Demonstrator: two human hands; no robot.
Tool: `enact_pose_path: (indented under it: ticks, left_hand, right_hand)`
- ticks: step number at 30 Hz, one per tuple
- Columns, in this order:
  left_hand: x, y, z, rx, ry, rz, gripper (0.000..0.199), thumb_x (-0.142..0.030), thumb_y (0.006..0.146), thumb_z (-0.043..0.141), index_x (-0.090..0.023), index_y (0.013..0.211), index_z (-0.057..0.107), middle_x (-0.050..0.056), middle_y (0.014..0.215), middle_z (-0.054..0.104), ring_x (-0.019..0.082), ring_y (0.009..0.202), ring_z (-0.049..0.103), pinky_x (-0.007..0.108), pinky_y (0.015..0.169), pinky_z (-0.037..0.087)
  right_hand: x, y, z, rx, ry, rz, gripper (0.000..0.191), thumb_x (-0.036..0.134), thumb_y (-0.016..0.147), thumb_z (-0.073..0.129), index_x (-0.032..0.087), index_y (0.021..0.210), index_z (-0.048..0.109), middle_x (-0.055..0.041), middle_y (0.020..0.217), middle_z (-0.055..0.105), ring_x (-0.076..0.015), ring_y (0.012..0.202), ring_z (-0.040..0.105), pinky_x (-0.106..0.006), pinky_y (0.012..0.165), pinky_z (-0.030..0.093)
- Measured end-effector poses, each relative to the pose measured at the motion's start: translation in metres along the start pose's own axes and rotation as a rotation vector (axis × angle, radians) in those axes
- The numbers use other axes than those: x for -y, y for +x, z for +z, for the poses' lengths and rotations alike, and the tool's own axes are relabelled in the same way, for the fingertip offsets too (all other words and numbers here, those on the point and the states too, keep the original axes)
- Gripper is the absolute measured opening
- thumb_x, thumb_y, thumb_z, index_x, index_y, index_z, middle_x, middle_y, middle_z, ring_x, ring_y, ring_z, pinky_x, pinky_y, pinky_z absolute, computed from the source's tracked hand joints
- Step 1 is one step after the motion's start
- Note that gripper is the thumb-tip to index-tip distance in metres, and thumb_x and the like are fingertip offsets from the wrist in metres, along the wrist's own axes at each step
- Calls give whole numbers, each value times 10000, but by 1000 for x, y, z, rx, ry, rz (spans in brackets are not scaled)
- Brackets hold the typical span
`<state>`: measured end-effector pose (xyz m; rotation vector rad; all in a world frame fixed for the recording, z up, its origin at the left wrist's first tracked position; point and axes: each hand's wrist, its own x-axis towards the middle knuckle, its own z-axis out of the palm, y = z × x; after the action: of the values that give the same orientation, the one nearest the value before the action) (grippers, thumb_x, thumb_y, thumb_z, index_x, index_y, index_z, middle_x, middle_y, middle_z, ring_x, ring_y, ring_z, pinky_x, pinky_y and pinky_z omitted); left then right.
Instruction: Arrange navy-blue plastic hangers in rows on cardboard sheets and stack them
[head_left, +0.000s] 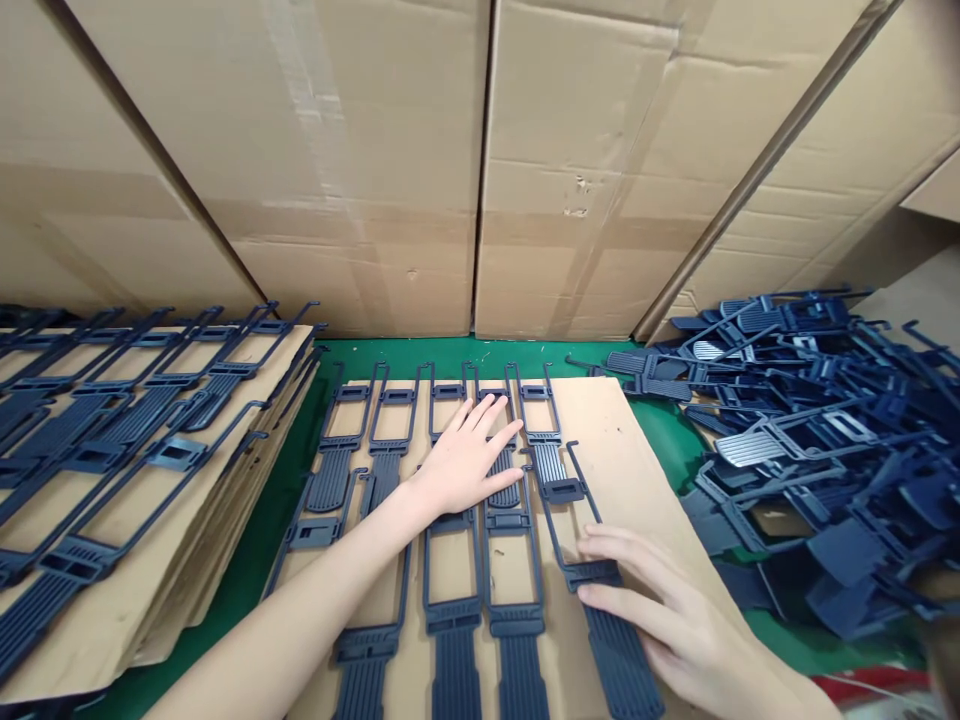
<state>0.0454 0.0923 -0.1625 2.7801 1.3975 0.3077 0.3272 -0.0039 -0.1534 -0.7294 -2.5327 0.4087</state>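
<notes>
My left hand [457, 465] lies palm down with fingers spread over the upper row of dark blue plastic frames on a cardboard sheet [637, 470]. It covers parts of two frames there. At the right end of the lower row, my right hand [675, 610] grips the side of another dark blue plastic frame [619, 645], which has a ribbed paddle and two hooked arms. This frame sits slightly tilted, its hooks near the paddle of the frame above [538, 410]. Other lower-row frames [454, 625] lie roughly parallel, some partly hidden under my left forearm.
On the left, layered cardboard sheets [187, 560] carry rows of similar frames [82, 555]. A tangled heap of such frames [810, 450] is on the right. Large cardboard boxes [360, 150] stand behind the green tabletop [517, 352].
</notes>
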Motion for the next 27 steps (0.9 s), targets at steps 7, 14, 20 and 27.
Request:
enact_pose_path:
  ticks: [7,14,20,27]
  left_hand:
    - [0,2,-1,10,4,7,637,-590,926,392,-184,1416,408,150,1542,247,299,1443,152,498,1166,136]
    - [-1,2,-2,10,21,14,632,-584,928,394,-187,1419,403,145,1539,259,294,1442,163,494,1166,145]
    - [0,2,-1,3,15,26,627,-571,935,390,-174,1419,403,157,1538,254,297,1444,150,499,1167,134]
    - [-1,3,-4,8,9,27,613,-560,935,402,-189,1423,393,139,1545,246,288,1444,156,499,1167,143]
  right_hand:
    - [2,-9,-3,179,65,48,509,5,842,378,263,1244,552,-89,1373,494,-234,1340,378,-438,1039,440]
    - [-8,16,1,16,99,228,331,181,917,481,255,1235,535,-105,1333,519,-234,1270,467,-416,1021,461]
    - [-30,40,18,-41,-30,261,468,265,877,577,247,1327,451,-111,1353,509,-274,1336,385,-565,1098,323]
    - [-40,49,24,-36,-60,183,434,167,884,512,233,1309,458,-89,1267,586,-251,1266,476,-570,1104,317]
